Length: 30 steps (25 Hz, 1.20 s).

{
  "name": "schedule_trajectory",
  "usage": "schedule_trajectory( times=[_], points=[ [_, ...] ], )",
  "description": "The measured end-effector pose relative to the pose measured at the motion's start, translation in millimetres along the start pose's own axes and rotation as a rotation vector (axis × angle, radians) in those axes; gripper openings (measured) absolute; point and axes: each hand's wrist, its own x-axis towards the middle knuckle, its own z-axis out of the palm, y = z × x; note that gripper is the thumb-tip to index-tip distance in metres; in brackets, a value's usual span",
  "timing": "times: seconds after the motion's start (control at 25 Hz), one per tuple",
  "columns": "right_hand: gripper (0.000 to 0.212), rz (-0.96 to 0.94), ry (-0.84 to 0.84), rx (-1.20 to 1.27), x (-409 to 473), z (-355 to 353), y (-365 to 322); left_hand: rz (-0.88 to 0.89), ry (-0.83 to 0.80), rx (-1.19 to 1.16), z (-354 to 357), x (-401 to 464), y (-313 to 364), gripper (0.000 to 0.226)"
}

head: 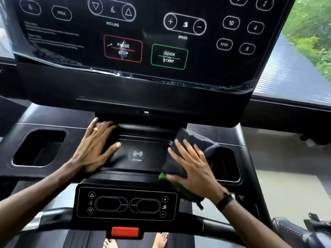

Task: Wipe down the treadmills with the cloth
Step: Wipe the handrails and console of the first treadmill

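Head view, down onto treadmill console

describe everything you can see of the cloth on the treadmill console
The cloth is dark, nearly black, and looks like soft towelling, with a bright green patch at its near edge. It lies bunched on the console tray, right of the wireless charging pad, partly over the right cup holder. The right hand presses flat on it with spread fingers; the left hand is clear of it.

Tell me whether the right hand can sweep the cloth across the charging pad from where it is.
Probably yes: the right hand presses the cloth at the charging pad's right edge; only the left hand covers its left edge.
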Motion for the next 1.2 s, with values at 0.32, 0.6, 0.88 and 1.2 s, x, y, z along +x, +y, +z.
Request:
schedule_trajectory(
  times=[0.32, 0.6, 0.88, 1.2],
  points=[
    [0.078, 0.102, 0.14, 0.116, 24.0, 2.7, -6.9, -0.066, 0.097, -0.029, -2.3, -8.1, -0.5, 0.066],
    [0.088, 0.073, 0.08, 0.181, 30.9, -2.1, -18.5, -0.161, 0.159, -0.033, -4.3, -6.3, 0.9, 0.071],
    [0.087, -0.214, -0.099, 0.123, 76.7, -4.6, -45.7, -0.229, 0.259, -0.059, -2.5, -2.0, -1.0, 0.063],
    [0.081, -0.436, -0.109, 0.24, 155.5, 26.9, -120.9, -0.45, 0.47, -0.355, -11.0, 0.8, -7.2, 0.052]
  ],
)
